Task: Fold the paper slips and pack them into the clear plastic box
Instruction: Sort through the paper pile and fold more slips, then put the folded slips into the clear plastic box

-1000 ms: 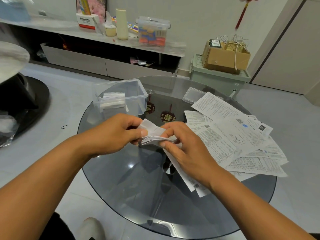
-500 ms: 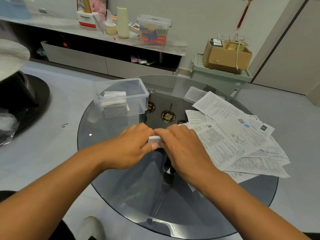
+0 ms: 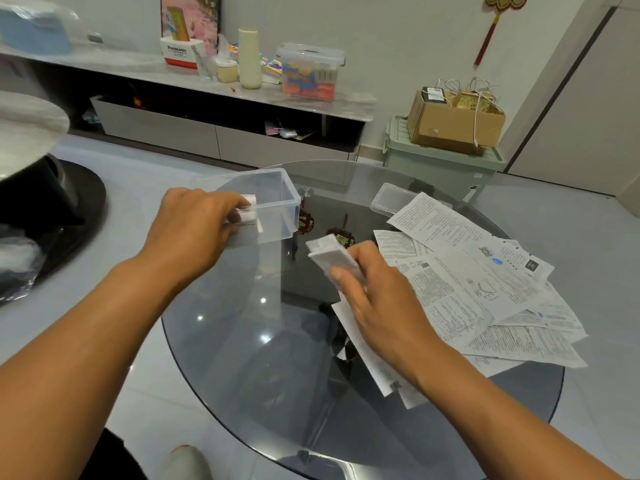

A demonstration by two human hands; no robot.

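Observation:
The clear plastic box [image 3: 281, 216] stands open at the far left of the round glass table [image 3: 249, 348]. My left hand [image 3: 195, 230] reaches into its left part, fingers curled on the stack of folded slips [image 3: 250, 212] inside. My right hand [image 3: 381, 306] is to the right of the box, above the table, and pinches a freshly folded slip [image 3: 329, 254] between thumb and fingers. A pile of unfolded printed slips [image 3: 471, 285] covers the right side of the table. One long slip [image 3: 375, 362] lies under my right wrist.
The box's clear lid [image 3: 391, 199] lies behind the paper pile. Beyond the table are a low cabinet [image 3: 221, 140] with jars and containers, and a green bin [image 3: 440, 168] with a cardboard box on it. A black stand base [image 3: 59, 209] sits at left.
My hands were together pressing the fold on the slip. They have parted: the left hand went up-left into the box, and the right hand keeps the folded slip, lifted toward the box.

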